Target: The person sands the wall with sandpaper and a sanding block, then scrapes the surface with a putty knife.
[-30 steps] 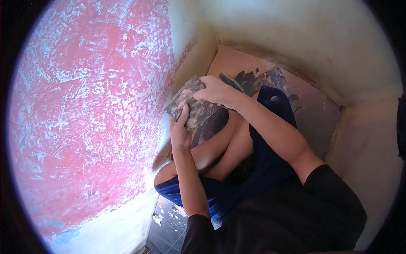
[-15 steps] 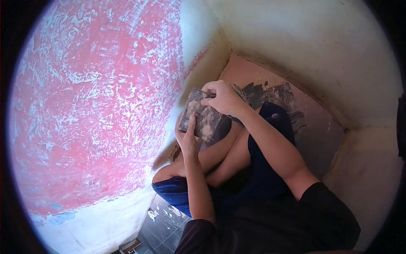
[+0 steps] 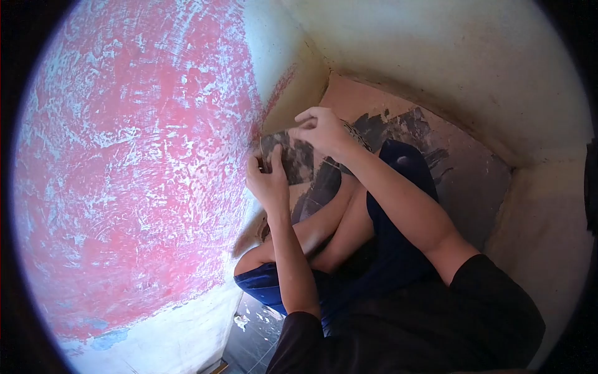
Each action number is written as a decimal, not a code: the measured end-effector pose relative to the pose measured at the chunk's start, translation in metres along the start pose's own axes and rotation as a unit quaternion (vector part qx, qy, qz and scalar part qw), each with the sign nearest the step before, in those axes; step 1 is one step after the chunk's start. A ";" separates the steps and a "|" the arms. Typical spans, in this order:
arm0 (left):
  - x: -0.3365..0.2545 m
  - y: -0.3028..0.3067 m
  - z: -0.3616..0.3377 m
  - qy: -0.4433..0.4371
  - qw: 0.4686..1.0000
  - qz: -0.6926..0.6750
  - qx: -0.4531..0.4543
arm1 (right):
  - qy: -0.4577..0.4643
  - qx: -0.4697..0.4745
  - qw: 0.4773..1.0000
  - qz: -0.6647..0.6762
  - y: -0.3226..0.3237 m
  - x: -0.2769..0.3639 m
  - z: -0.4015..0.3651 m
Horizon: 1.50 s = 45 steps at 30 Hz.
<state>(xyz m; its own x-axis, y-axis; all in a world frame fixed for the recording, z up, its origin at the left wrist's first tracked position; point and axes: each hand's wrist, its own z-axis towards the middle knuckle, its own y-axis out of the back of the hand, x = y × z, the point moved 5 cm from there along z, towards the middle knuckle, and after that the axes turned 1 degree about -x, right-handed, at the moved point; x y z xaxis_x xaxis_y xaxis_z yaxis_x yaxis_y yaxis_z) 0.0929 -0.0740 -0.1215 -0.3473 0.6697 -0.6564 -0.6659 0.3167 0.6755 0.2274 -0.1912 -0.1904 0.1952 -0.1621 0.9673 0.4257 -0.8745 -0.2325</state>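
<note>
In the head view, a thin dark square tile with pale, mottled blotches is held up beside the pink wall, above my crossed legs. My left hand grips its left side, thumb lying across the face and fingers behind. At the upper edge, my right hand has its thumb and fingertips pinched together on the tile. Which part of the edge the right fingertips cover is hard to make out.
A pink wall with white scrape marks rises close on my left. Cream walls meet in the corner ahead. The pinkish floor carries dark smears and a dark square patch. Grey floor tiles with white flecks lie at lower left.
The tile and both hands have shifted left and slightly up, towards the pink wall. The tile's angle has changed, and my right hand now reaches only its upper edge. The camera view has shifted slightly.
</note>
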 end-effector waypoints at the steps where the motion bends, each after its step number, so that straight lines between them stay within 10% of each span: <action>1: -0.007 0.000 0.004 -0.053 0.997 0.031 -0.055 | -0.001 -0.002 1.000 0.001 -0.001 -0.002 0.004; 4: -0.031 -0.009 0.010 -0.157 0.973 0.084 -0.147 | -0.008 -0.040 0.998 0.056 -0.004 -0.009 0.012; 11: -0.042 -0.024 0.037 -0.100 0.961 0.189 -0.174 | 0.017 -0.075 0.990 0.115 -0.025 -0.004 0.021; 16: -0.058 -0.034 0.051 -0.292 0.870 0.300 -0.259 | -0.023 -0.091 0.983 0.155 -0.044 -0.009 0.045; 22: -0.086 -0.026 0.085 -0.307 0.847 0.341 -0.269 | -0.013 -0.088 0.989 0.120 -0.042 0.047 0.071; 31: -0.037 -0.064 0.057 -0.310 0.865 0.324 -0.225 | -0.149 -0.066 0.938 0.305 -0.053 -0.052 0.080; 38: -0.067 -0.014 0.079 -0.316 0.845 0.291 -0.320 | 0.007 -0.021 0.961 0.276 -0.059 0.024 0.066; 45: -0.045 -0.050 0.062 -0.314 0.856 0.335 -0.239 | -0.161 -0.014 0.944 0.289 -0.048 -0.022 0.066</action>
<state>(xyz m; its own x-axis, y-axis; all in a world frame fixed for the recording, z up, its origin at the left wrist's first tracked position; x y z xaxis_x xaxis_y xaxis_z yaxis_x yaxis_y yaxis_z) 0.1830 -0.0785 -0.1048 -0.4343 0.8695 0.2353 -0.7023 -0.4904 0.5160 0.2608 -0.1154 -0.2074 0.6476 -0.4717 0.5985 0.1441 -0.6954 -0.7040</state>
